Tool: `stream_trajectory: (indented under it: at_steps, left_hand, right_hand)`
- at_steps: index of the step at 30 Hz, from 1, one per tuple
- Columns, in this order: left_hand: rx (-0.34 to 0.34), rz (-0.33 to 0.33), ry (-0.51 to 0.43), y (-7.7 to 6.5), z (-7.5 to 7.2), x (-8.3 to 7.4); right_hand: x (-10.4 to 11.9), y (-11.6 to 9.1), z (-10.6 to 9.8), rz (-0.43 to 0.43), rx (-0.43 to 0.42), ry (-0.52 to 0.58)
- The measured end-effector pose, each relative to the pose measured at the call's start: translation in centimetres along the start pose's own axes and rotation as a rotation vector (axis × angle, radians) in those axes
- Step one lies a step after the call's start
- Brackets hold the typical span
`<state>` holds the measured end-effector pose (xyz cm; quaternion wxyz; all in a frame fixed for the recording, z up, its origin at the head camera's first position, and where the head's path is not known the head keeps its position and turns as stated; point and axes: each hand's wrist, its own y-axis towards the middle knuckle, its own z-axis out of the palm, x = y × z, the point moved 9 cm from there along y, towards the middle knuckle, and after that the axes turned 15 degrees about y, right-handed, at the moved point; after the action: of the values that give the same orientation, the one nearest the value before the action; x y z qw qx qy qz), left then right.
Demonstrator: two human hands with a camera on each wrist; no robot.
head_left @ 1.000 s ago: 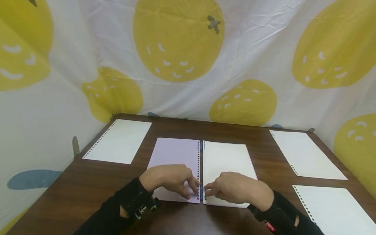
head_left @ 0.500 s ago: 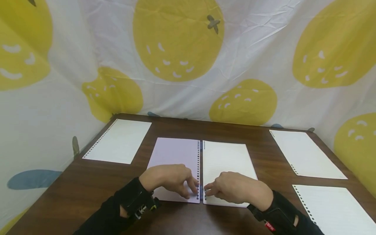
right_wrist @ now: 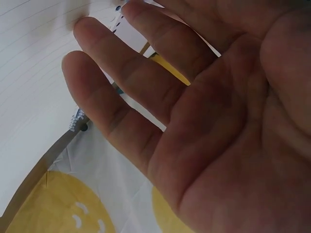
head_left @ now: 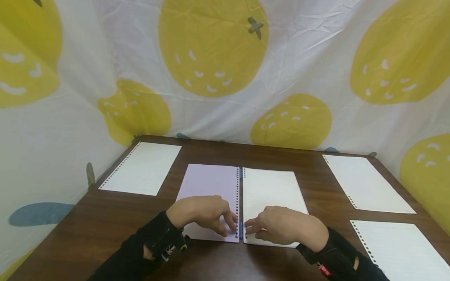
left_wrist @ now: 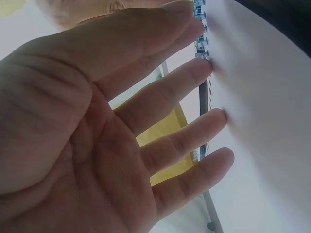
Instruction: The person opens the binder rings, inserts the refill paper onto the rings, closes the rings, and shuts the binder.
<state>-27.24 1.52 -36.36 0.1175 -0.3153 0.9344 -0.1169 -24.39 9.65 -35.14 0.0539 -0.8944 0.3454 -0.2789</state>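
Observation:
A loose-leaf notebook lies open in the middle of the head view, with a lavender left side (head_left: 211, 179) and a lined white right page (head_left: 272, 187). A ring spine (left_wrist: 199, 29) runs between the two halves. My left hand (head_left: 207, 214) rests its fingertips by the holes near the bottom of the lavender side, fingers fairly straight in the left wrist view. On the right page, my right hand (head_left: 281, 224) touches the punched edge by the spine. Its fingers look extended in the right wrist view, and its fingertips' exact contact is hidden from the head camera.
One punched sheet (head_left: 142, 168) lies at the back left of the brown table (head_left: 281, 154). Two more, an upper sheet (head_left: 367, 183) and a lower sheet (head_left: 404, 248), lie on the right. A lemon-patterned cloth (head_left: 211, 117) hangs behind.

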Motion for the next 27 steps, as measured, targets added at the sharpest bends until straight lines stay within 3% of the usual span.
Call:
stream_trajectory:
  at_steps: [9,17,27]
  left_hand:
    - [0.003,0.001,-0.002,0.0,0.0,0.0]
    - [0.017,-0.020,-0.007,-0.2,-0.1,0.1]
    - [-0.016,-0.022,-0.038,-0.4,-0.8,0.3]
  right_hand:
    - [-0.1,-0.1,-0.2,0.000,-0.014,0.039]
    - [-0.7,-0.4,-0.4,0.072,-0.023,0.062]
    - [-1.1,-0.6,-0.7,0.117,-0.057,0.076]
